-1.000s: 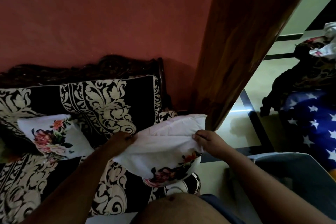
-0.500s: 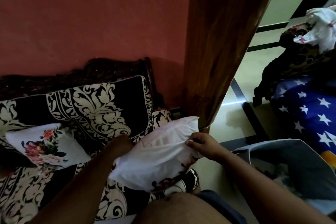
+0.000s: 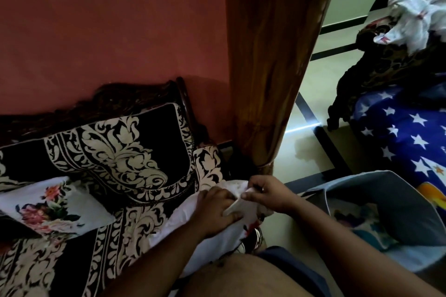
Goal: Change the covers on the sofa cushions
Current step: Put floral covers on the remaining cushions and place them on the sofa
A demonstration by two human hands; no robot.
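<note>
White cloth with a floral print covers the cushion (image 3: 183, 222) that lies at the right end of the sofa (image 3: 72, 260), against the person's body. The left hand (image 3: 217, 210) presses down flat on it, fingers spread over the fabric, while the right hand (image 3: 268, 194) pinches a raised edge of the cover between thumb and forefinger just beside the left hand's knuckles. A narrow pale strip of the cover runs between the two hands. A second floral cushion (image 3: 53, 205) rests well to the left on the seat, propped near the black-and-cream damask back cushion (image 3: 120, 152). Behind the sofa's carved dark frame stands a red wall (image 3: 108, 19), and a brown curtain (image 3: 272, 55) hangs just past the armrest. To the right, a blue-grey bag (image 3: 391, 202) stands open on the floor, near a blue cloth with white stars (image 3: 405, 132).
</note>
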